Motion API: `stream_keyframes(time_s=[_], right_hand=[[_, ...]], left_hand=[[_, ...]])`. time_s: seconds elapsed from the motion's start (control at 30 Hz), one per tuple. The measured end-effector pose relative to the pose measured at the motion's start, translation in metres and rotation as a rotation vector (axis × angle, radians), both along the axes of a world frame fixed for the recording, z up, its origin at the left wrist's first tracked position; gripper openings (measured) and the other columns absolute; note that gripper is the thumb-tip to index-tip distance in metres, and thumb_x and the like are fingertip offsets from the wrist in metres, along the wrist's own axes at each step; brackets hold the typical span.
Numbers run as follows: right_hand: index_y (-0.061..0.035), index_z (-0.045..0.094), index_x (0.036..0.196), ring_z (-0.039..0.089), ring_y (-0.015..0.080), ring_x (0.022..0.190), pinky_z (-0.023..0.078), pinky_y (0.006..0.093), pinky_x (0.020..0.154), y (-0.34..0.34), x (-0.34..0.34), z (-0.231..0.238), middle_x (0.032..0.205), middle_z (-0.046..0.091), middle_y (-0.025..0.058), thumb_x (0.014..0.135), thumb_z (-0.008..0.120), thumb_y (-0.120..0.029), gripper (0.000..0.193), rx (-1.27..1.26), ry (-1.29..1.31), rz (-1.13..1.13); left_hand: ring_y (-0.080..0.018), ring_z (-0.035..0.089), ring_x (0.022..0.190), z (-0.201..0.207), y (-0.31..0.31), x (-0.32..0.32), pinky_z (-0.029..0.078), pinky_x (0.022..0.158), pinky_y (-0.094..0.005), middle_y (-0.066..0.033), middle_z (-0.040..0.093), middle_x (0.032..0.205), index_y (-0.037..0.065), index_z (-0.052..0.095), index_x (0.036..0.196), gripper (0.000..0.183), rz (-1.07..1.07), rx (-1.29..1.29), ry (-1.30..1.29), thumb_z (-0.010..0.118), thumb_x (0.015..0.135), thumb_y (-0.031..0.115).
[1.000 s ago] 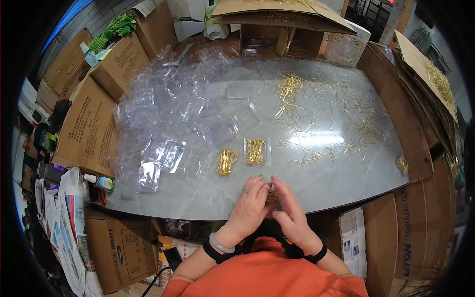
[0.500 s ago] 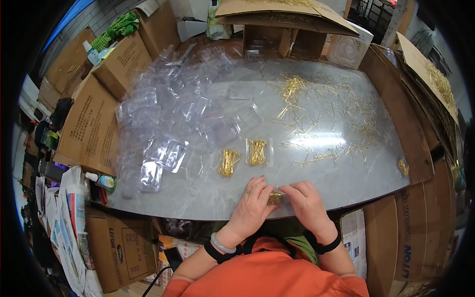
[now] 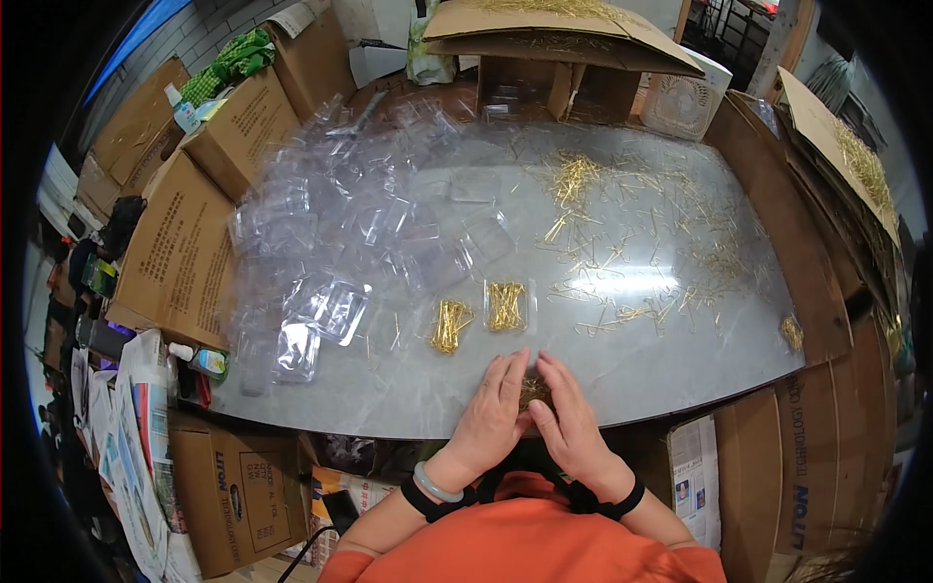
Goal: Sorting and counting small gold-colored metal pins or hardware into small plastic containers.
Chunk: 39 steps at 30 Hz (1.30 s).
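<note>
At the near edge of the table, a small bundle of gold wire hooks (image 3: 532,393) is cupped between my two hands. My left hand (image 3: 492,406) presses along its left side, fingers together and pointing away from me. Against its right side lies my right hand (image 3: 568,413), its thumb across the near part. The fingers hide much of the bundle. Just beyond are a clear plastic tray filled with gold hooks (image 3: 506,306) and, to its left, another pile of gold hooks (image 3: 451,325), which may also have clear plastic around it.
Many clear plastic trays (image 3: 340,228) are heaped over the table's left half. Loose gold hooks (image 3: 641,214) scatter across the right half, thickest in a far clump (image 3: 573,178). Cardboard boxes (image 3: 180,257) wall the left; cardboard (image 3: 787,228) borders the right. A white fan (image 3: 686,97) stands at the back.
My right hand has shifted left and turned, from fingertips touching the bundle's far right to lying along its side. My left hand stays on the left side, its fingers straighter.
</note>
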State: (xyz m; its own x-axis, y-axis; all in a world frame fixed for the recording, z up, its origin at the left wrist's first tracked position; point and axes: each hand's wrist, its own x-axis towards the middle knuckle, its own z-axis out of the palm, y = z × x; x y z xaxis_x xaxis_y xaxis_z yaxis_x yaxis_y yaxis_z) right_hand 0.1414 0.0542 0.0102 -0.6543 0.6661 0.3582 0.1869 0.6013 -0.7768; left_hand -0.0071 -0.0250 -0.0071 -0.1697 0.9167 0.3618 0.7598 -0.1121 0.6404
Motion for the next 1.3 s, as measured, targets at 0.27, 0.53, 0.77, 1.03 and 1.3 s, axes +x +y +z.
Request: stream_keyframes(time_s=[0.27, 0.53, 0.77, 1.03, 1.3], right_hand=[[-0.0008, 0.049, 0.145, 0.05, 0.039, 0.135, 0.041, 0.048, 0.112, 0.031, 0.005, 0.02, 0.147, 0.053, 0.0187, 0.086, 0.077, -0.017, 0.067, 0.225, -0.194, 0.324], [-0.0009, 0.058, 0.125, 0.055, 0.0398, 0.125, 0.046, 0.0481, 0.107, 0.026, 0.006, -0.003, 0.127, 0.058, 0.0174, 0.081, 0.081, -0.014, 0.052, 0.196, -0.156, 0.265], [-0.0022, 0.061, 0.123, 0.057, 0.0345, 0.127, 0.049, 0.0461, 0.108, 0.025, 0.002, 0.013, 0.13, 0.059, 0.0142, 0.084, 0.078, -0.012, 0.043, 0.39, -0.191, 0.341], [-0.0026, 0.065, 0.114, 0.063, 0.0308, 0.12, 0.05, 0.0452, 0.109, 0.029, 0.01, 0.002, 0.122, 0.064, 0.0118, 0.086, 0.072, -0.005, 0.029, 0.398, -0.102, 0.387], [-0.0023, 0.065, 0.114, 0.064, 0.0336, 0.113, 0.052, 0.0448, 0.104, 0.029, 0.013, 0.005, 0.12, 0.065, 0.012, 0.087, 0.071, -0.003, 0.028, 0.301, -0.101, 0.312]], left_hand=[[-0.0483, 0.041, 0.14, 0.009, -0.001, -0.004, 0.042, 0.114, -0.0504, -0.029, 0.038, 0.15, 0.003, 0.014, 0.163, 0.114, -0.083, 0.01, -0.168, 0.085, 0.074, 0.009], [-0.0438, 0.038, 0.143, 0.023, -0.019, -0.032, 0.04, 0.114, -0.0473, -0.0248, 0.039, 0.152, 0.0, 0.031, 0.157, 0.103, -0.104, -0.064, -0.001, 0.089, 0.074, 0.021], [-0.0402, 0.058, 0.109, 0.032, -0.045, -0.032, 0.05, 0.092, -0.0468, -0.016, 0.059, 0.124, 0.005, 0.053, 0.144, 0.078, 0.087, -0.263, 0.132, 0.086, 0.078, 0.031], [-0.0371, 0.06, 0.11, 0.057, -0.023, -0.035, 0.053, 0.09, -0.0456, -0.0137, 0.055, 0.128, 0.017, 0.056, 0.143, 0.071, -0.033, -0.334, 0.318, 0.083, 0.079, 0.029], [-0.039, 0.059, 0.107, 0.042, -0.025, -0.032, 0.051, 0.088, -0.0456, -0.0164, 0.057, 0.12, 0.002, 0.06, 0.116, 0.057, 0.08, -0.285, 0.199, 0.086, 0.077, 0.034]])
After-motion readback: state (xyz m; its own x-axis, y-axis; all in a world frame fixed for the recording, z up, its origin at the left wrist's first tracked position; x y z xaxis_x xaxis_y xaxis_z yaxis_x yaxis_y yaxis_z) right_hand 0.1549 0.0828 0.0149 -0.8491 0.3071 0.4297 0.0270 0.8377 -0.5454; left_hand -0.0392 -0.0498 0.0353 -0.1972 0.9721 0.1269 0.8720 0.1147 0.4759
